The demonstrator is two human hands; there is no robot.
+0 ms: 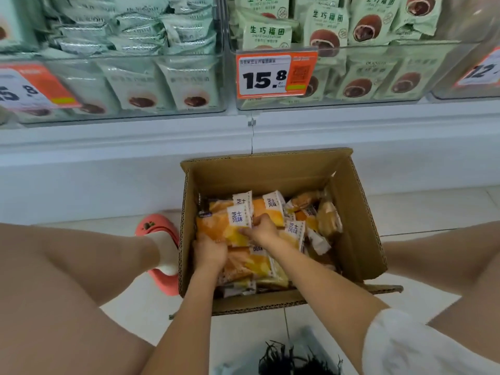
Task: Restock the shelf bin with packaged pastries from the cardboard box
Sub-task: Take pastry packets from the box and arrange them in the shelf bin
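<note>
White shelf ledge (351, 125) with seam clip (252, 122); white base panel (81, 180) beneath. Pale tiled floor (422, 209), dark grout lines. Orange price tags (276, 74) on clear fronts. Lighting bright, even.

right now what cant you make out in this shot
Head view only:
- Packets low in the cardboard box: buried under the top orange packets.
- Left hand fingertips: tucked under a packet.
- Left price tag: blurred, cut by the edge.
- Dark item at bottom: cropped, unidentifiable.
- Right hand grip: fingers curled out of sight.

A shop: price tag (276, 76) on stocked shelf bin (351, 77).
</note>
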